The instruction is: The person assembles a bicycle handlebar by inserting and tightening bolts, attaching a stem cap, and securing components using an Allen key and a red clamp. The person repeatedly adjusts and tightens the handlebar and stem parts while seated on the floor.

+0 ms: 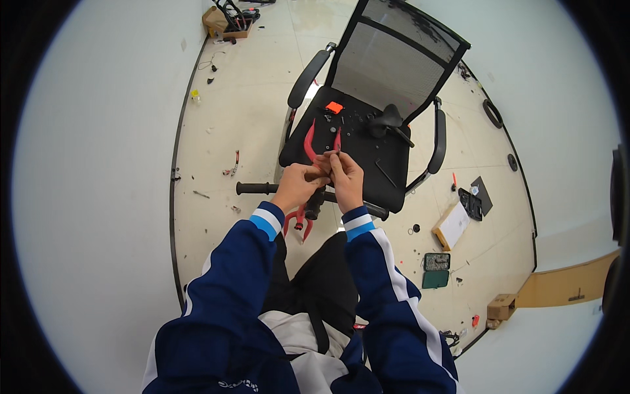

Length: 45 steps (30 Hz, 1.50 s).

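Observation:
My left hand (296, 188) and my right hand (348, 178) meet over the front of a black office chair (384, 177). Both have their fingers pinched together, and whatever is between the fingertips is too small to make out. Under and beyond them, a red bicycle frame part (310, 141) with two curved prongs lies on the seat. More red prongs (307, 231) hang below the seat's front edge. A black handlebar passes beneath my hands, with a ribbed grip (254, 188) sticking out at the left. My hands hide its middle.
On the seat lie a black bicycle saddle (386, 121), an orange object (335, 107), a hex key (385, 173) and several small parts. Floor items at right include a green case (436, 279), a white-topped box (453, 226) and a black tool case (470, 203). Walls flank both sides.

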Available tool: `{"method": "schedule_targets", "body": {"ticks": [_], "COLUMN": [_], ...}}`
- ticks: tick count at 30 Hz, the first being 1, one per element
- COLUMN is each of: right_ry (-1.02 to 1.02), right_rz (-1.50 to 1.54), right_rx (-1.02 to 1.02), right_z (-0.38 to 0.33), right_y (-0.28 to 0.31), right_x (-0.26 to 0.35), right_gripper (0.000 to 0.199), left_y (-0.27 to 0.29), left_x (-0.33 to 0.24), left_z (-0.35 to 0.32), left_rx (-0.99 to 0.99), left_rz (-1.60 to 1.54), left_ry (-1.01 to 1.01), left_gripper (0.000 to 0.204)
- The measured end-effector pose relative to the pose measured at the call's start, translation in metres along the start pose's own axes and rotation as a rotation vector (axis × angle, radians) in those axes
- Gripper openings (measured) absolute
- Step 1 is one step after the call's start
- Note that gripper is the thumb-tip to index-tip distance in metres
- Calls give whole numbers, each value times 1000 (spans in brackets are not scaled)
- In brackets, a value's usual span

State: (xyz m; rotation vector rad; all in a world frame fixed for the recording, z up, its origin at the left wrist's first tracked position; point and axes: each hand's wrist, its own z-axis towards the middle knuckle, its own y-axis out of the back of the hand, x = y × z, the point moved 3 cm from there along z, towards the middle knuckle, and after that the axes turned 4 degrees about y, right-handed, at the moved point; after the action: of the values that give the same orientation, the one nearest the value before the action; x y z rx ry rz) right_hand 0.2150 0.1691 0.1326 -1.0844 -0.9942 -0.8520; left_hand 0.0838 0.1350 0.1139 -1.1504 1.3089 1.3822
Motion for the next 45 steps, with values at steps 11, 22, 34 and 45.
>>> {"method": "schedule_targets", "body": {"ticks": [11,22,34,45], "right_ry": [161,314,193,330], "right_rz": [-505,-667,-384,-1173], "right_rx": [171,28,48,383], "right_z": [-21,-31,-18,-24], "right_y": [20,13,15,42], "right_x": [24,25,33,42], "right_gripper": [20,15,17,9], "left_y": [0,-6,4,16], "left_x": [-3,-7,-15,-17], "left_z": [-9,-12,-16,-7], "left_rx": [22,-57,-35,20], "left_rz": [150,225,205,23], "left_ry": [-165,-225,-259,-68], "left_gripper": [18,17,19,20]}}
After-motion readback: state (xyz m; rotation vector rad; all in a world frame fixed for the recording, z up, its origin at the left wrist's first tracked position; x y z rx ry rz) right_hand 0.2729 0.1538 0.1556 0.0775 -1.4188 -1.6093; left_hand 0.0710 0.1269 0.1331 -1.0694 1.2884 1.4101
